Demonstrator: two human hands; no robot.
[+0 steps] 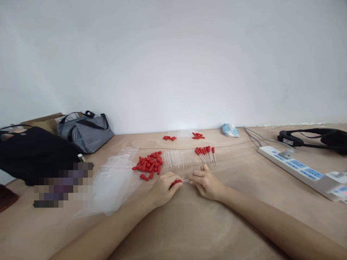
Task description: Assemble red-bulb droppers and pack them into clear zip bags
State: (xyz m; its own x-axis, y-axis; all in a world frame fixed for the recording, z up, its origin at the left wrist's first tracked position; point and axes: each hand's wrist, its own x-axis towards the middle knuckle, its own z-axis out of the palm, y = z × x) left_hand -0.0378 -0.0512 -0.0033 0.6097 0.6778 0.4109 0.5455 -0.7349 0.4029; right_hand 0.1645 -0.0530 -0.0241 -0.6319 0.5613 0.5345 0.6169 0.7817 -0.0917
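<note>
My left hand (166,186) pinches a red rubber bulb (176,182) between thumb and fingers. A clear glass dropper tube (185,181) runs sideways from the bulb to my right hand (204,182), whose fingers close on its other end. Whether the tube sits inside the bulb is hidden by the fingers. Beyond my left hand lies a heap of loose red bulbs (149,163). A row of bare glass tubes (179,159) is laid out to the right of the heap. Farther right are several droppers with red bulbs fitted (207,153), fanned on the table.
Clear zip bags (112,182) lie at left, near a black bag (32,151) and a striped bag (86,131). More bulbs and tubes rest by the wall. A power strip (295,168), a headset (311,139) and a blue-white packet (230,130) are at right.
</note>
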